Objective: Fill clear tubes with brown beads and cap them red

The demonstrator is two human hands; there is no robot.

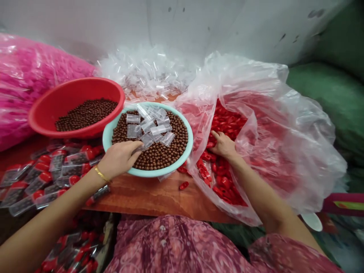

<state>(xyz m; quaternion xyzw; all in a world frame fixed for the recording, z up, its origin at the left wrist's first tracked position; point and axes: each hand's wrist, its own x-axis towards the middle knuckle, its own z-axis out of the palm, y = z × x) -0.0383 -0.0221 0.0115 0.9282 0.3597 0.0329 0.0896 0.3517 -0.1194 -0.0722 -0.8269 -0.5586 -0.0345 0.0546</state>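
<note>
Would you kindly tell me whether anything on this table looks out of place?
Yes: one red piece lies by itself on the bare tabletop, outside the plastic bag holding many like it, so it may have strayed.

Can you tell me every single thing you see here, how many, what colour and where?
Blue bowl: 1, pale blue, middle of table
Red bowl: 1, red, left of blue bowl
Brown balls: too many to count, brown, in both bowls
Clear tubes: many, clear, on the balls in the blue bowl and heaped behind
Filled tubes: many, clear with red caps, table's left and below it
Red caps: many, red, in the clear bag, a few outside
Clear bag: 1, see-through, right
Pink bag: 1, pink, far left
Table: 1, reddish brown, underneath
Wall: 1, greyish white, back
Shirt: 1, pink patterned, bottom
Bracelet: 1, gold, left wrist
Left hand: 1, bare, at blue bowl
Right hand: 1, bare, among the caps
</note>
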